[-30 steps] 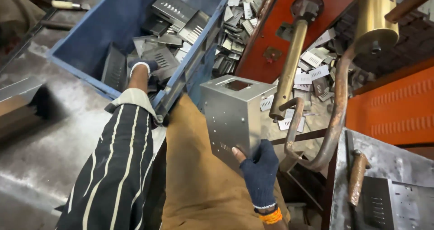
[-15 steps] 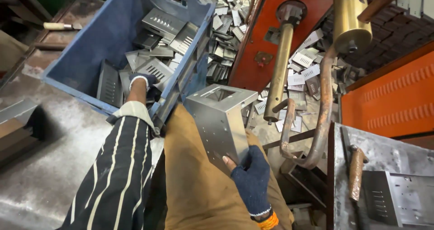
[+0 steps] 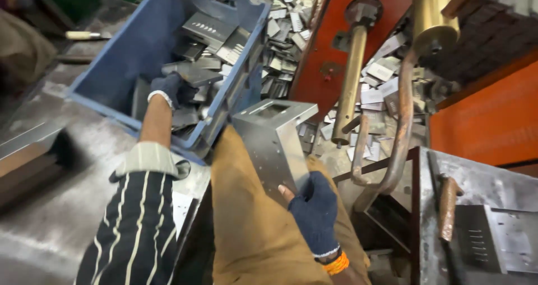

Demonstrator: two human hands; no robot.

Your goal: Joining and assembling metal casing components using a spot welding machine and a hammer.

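My right hand (image 3: pixel 315 213), in a dark blue glove, grips a folded grey sheet-metal bracket (image 3: pixel 273 136) and holds it over my tan trouser leg (image 3: pixel 252 234). My left hand (image 3: pixel 172 89), also gloved, reaches into a blue plastic crate (image 3: pixel 129 55) and rests among several grey metal plates (image 3: pixel 208 28). I cannot tell if its fingers close on a plate. The crate sits tilted on a steel bench at my left.
A red machine frame (image 3: pixel 322 44) with brass rods (image 3: pixel 350 77) and a bent copper pipe (image 3: pixel 400 122) stands ahead. Loose metal plates (image 3: pixel 286 33) lie heaped on the floor behind the crate. An orange panel (image 3: pixel 487 111) and a steel table (image 3: pixel 499 218) are at right.
My left hand has pushed deeper into the crate among the plates. My right hand has lowered the bracket slightly toward my knee.
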